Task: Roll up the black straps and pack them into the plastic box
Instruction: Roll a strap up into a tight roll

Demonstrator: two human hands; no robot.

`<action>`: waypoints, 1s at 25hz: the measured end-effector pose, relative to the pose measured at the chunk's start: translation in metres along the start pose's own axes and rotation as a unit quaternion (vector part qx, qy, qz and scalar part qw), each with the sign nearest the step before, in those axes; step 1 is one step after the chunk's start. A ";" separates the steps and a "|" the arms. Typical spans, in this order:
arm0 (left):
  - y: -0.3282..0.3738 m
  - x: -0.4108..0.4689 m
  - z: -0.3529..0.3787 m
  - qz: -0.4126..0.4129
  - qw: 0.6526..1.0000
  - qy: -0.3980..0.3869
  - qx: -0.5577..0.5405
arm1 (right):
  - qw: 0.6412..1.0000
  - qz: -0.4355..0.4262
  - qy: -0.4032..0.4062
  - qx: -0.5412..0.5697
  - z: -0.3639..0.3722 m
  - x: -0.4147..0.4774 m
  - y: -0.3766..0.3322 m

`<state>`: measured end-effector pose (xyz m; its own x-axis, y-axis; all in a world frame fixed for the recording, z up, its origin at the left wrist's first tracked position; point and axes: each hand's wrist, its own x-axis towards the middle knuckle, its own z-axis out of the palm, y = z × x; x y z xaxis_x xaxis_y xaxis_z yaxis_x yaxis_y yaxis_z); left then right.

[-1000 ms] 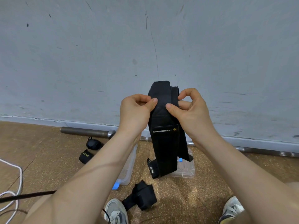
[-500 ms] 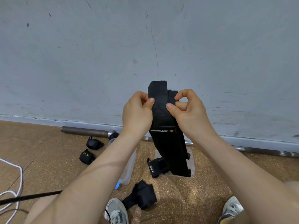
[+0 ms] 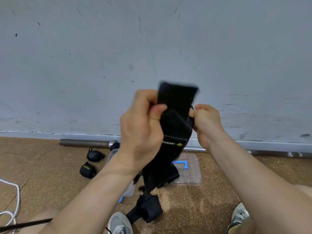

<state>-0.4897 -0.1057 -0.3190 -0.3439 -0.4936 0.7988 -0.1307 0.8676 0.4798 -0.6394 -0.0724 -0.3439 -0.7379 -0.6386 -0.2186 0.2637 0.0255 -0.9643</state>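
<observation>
Black strap (image 3: 175, 127) hangs upright, blurred — left fingers (image 3: 157, 111) pinch its left edge, right fingers (image 3: 201, 109) its right edge.

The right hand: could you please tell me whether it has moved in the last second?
Yes: the right hand has shifted right, farther from the long wall scratch, and pinches the strap at its edge.

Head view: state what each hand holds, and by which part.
Both grip one black strap near its top: the left hand pinches its left edge, the right hand its right edge.
</observation>
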 end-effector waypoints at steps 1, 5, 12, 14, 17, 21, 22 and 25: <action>0.000 0.005 0.000 -0.074 0.996 0.005 -0.051 | 1.000 -0.023 -0.012 -0.014 -0.002 0.000 -0.002; -0.030 0.013 0.008 -0.363 0.908 -0.039 -0.204 | 0.979 -0.115 -0.153 -0.074 0.000 -0.018 -0.008; -0.038 0.011 0.010 -0.406 0.893 -0.018 -0.195 | 0.968 -0.152 -0.186 -0.073 0.003 -0.030 -0.010; -0.039 0.008 0.011 -0.407 0.896 -0.008 -0.176 | 0.970 -0.147 -0.186 -0.060 0.005 -0.031 -0.006; -0.039 0.007 0.010 -0.402 0.905 0.006 -0.141 | 0.970 -0.144 -0.186 -0.052 0.008 -0.031 -0.002; -0.039 0.008 0.009 -0.403 0.907 0.012 -0.120 | 0.971 -0.136 -0.191 -0.043 0.009 -0.032 -0.001; -0.041 0.009 0.009 -0.405 0.906 0.014 -0.124 | 0.971 -0.135 -0.191 -0.038 0.009 -0.033 -0.002; -0.046 0.008 0.011 -0.411 0.903 0.021 -0.128 | 0.973 -0.121 -0.196 -0.015 0.011 -0.037 -0.005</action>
<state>-0.4969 -0.1483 -0.3389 -0.1927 -0.9703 0.1462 -0.1046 0.1685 0.9801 -0.6070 -0.0573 -0.3298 -0.4803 -0.8730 0.0841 0.0890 -0.1439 -0.9856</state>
